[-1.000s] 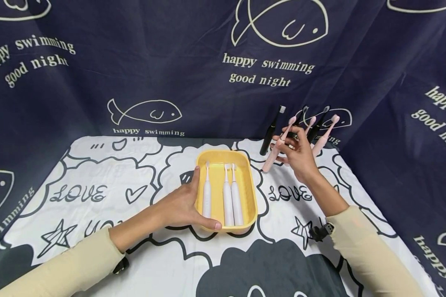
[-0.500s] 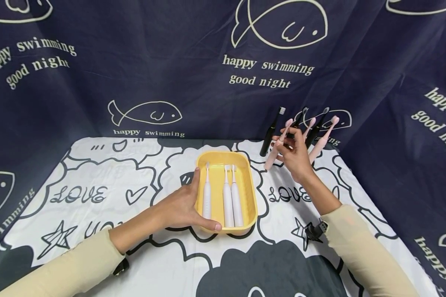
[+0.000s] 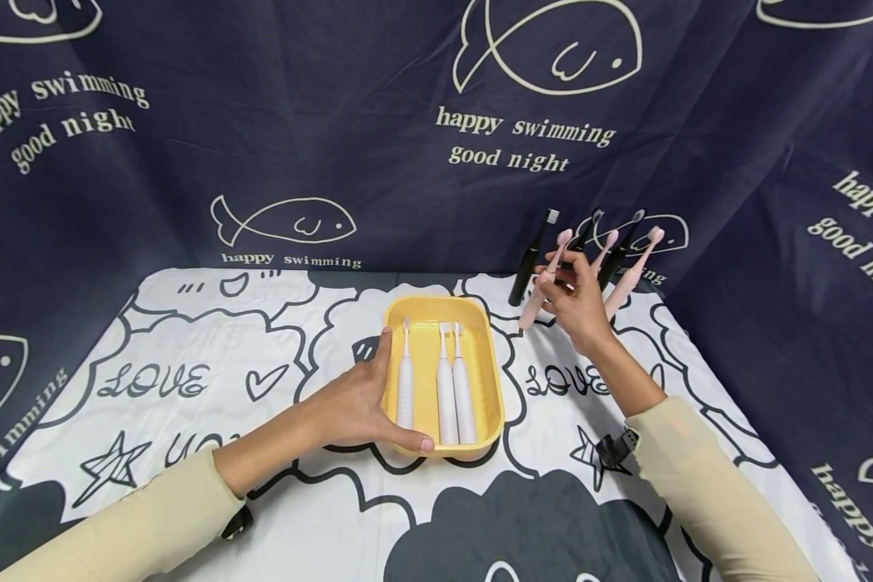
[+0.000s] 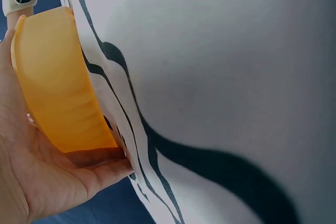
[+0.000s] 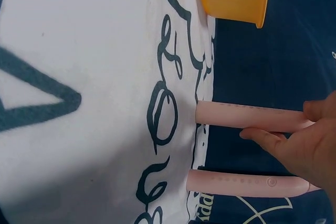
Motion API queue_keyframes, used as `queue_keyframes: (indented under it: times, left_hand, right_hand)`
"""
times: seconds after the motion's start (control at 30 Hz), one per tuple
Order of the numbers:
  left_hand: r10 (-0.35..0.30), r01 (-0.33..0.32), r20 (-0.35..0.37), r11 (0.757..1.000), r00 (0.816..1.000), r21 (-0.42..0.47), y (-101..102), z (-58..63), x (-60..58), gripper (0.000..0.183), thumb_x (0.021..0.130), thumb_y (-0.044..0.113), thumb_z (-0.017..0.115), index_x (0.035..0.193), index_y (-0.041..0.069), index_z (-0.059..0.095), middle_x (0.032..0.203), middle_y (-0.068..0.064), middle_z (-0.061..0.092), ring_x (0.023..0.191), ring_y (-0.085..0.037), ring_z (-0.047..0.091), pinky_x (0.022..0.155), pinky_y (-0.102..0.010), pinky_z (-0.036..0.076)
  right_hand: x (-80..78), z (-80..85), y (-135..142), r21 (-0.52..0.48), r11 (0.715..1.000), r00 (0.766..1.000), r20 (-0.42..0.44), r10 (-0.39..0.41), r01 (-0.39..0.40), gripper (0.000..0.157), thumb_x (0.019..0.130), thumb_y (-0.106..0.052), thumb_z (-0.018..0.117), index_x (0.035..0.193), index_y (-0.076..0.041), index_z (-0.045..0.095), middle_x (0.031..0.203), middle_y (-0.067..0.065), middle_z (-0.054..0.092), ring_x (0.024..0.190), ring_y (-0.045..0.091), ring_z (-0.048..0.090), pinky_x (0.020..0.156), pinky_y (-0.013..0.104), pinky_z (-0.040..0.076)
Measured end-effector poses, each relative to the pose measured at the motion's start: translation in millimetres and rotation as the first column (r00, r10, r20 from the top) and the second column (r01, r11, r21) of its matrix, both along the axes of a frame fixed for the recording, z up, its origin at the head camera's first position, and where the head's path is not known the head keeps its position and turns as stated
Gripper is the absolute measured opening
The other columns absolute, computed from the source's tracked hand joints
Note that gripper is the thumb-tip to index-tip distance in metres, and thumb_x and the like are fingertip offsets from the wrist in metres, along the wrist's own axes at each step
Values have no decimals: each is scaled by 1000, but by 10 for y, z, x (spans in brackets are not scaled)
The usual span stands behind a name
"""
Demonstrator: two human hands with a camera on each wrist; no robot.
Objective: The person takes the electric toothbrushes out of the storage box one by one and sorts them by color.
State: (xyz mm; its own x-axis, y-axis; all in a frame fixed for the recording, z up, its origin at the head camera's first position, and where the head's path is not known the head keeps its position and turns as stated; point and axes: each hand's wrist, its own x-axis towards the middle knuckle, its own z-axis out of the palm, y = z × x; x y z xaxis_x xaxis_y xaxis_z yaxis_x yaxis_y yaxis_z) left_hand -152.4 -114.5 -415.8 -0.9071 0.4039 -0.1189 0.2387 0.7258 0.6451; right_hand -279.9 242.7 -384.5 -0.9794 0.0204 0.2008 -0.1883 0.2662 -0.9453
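Right hand (image 3: 580, 309) pinches slim pink toothbrush (image 3: 533, 309), tilted, head (image 3: 564, 237) up. Left hand (image 3: 356, 404) grips yellow tray (image 3: 423, 380) holding three white toothbrushes (image 3: 447, 400).

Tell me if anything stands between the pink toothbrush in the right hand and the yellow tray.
Nothing visible does: only patterned cloth lies between the held pink toothbrush and the yellow tray, whose right wall faces it. The left hand holds the opposite side.

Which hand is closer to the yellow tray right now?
Left. The left hand touches the yellow tray at its left side and near edge; the right hand is apart from it, farther back to its right, holding a pink toothbrush.
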Motion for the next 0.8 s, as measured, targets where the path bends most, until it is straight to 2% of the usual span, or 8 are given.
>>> queue_keyframes:
  times: [0.17,0.33,0.57,0.8]
  left_hand:
    - [-4,4,1,1000,1000,8,1,0,-2,181,61,86,96,180,6,-15,146,-16,67,126,-20,65,113,-46,54]
    - [-4,4,1,1000,1000,4,-3,1,-3,181,61,86,96,180,6,-15,146,-16,67,126,-20,65,113,-46,54]
    - [-4,4,-1,1000,1000,9,-3,3,-10,181,60,86,96,180,7,-14,148,-16,67,127,-21,66,114,-47,54]
    - [1,-1,10,1000,1000,-4,-4,-6,-14,180,61,87,95,180,8,-15,155,-17,64,129,-22,65,115,-48,53]
  right_hand:
    - [11,-14,14,31,999,1000,20,14,-14,49,113,-4,64,158,4,47,156,29,59,109,-1,66,90,23,63]
    - [24,-32,24,41,999,1000,20,21,-21,51,112,-2,63,159,8,46,153,28,59,107,0,65,90,21,62]
    - [36,-33,30,50,999,999,48,6,-9,56,109,-4,68,160,4,46,144,21,60,109,2,68,89,20,63]
    - [80,-27,52,50,999,997,78,6,-10,61,110,-11,71,163,2,42,155,25,57,107,-3,67,88,20,63]
